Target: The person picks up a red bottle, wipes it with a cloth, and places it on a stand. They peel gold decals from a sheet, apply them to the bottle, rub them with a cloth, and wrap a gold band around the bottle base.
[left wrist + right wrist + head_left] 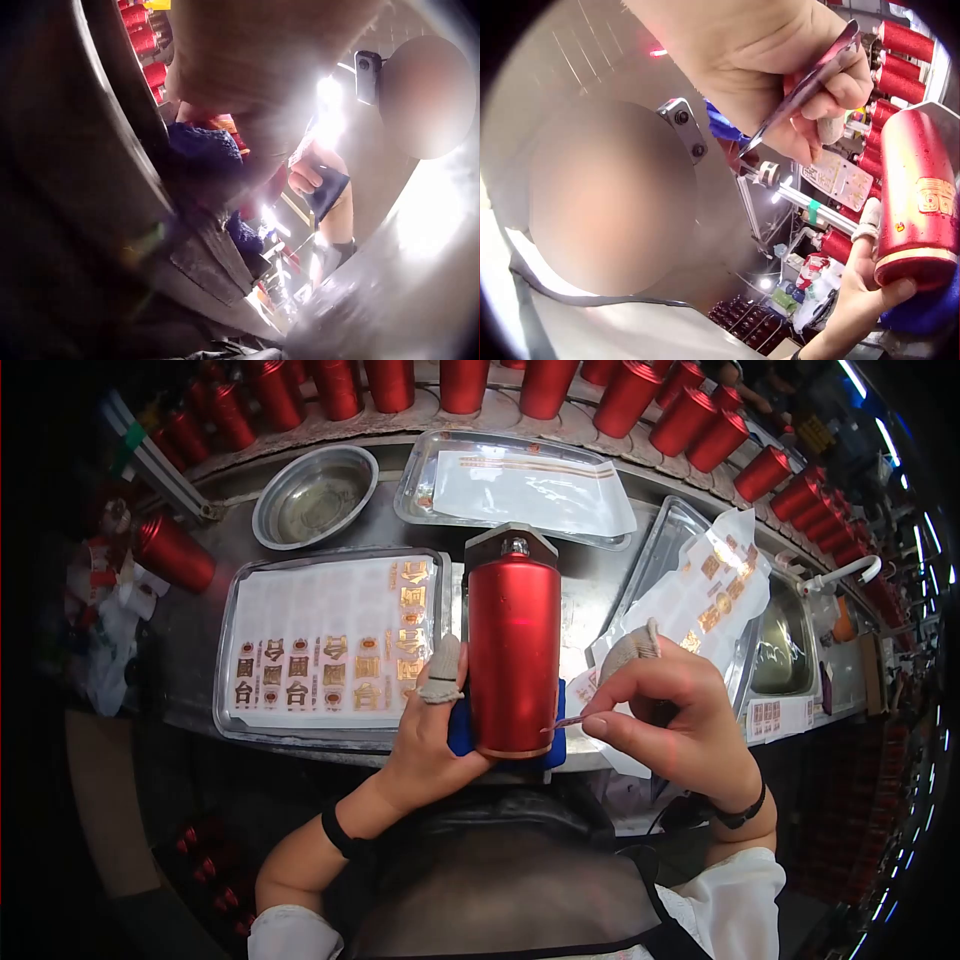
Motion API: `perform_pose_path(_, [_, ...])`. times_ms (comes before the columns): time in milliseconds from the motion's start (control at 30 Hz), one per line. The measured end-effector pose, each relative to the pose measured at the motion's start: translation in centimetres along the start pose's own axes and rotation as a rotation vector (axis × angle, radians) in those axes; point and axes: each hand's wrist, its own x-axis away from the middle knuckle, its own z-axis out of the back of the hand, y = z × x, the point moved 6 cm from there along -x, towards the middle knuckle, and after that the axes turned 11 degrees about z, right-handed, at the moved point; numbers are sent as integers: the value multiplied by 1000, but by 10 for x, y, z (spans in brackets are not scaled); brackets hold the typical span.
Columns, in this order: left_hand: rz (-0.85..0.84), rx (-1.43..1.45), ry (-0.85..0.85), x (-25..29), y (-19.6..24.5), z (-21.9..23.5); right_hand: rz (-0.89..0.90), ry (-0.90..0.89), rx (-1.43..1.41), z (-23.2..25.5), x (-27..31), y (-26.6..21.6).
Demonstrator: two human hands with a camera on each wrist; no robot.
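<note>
A glossy red bottle (pixel 515 650) lies on a blue cloth (pixel 461 730), its base toward the person. Gold lettering (pixel 934 196) shows on its side in the right wrist view. My left hand (pixel 425 735) holds the bottle from the left, thumb by the base and a cloth-covered finger along the side. The right hand (pixel 665 710) pinches a thin, flat, dark card (pixel 810 86) between thumb and fingers. In the head view the card's edge overlaps the bottle's lower right side. A cloth cover (pixel 632 650) sits on a right finger too.
Left of the bottle, a tray (pixel 228 660) bears a sheet of gold characters. A metal bowl (pixel 262 510) of liquid and another tray (pixel 405 500) stand behind. Crumpled gold-lettered sheets (pixel 735 560) lie at right, near a sink (pixel 780 685). Red bottles (pixel 465 385) line the back.
</note>
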Motion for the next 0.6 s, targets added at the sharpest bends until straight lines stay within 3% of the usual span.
perform_pose_path(233, [-50,-58,57,4,0,-3,26,-88,-121,-12,-22,-3])
perform_pose_path(300, [-57,-46,23,3,1,1,-26,-43,-66,-17,-37,9])
perform_pose_path(367, [-64,3,-33,0,9,9,103,61,38,-22,-51,31])
perform_pose_path(600, [315,643,-28,-46,3,13,86,161,180,-20,-62,47])
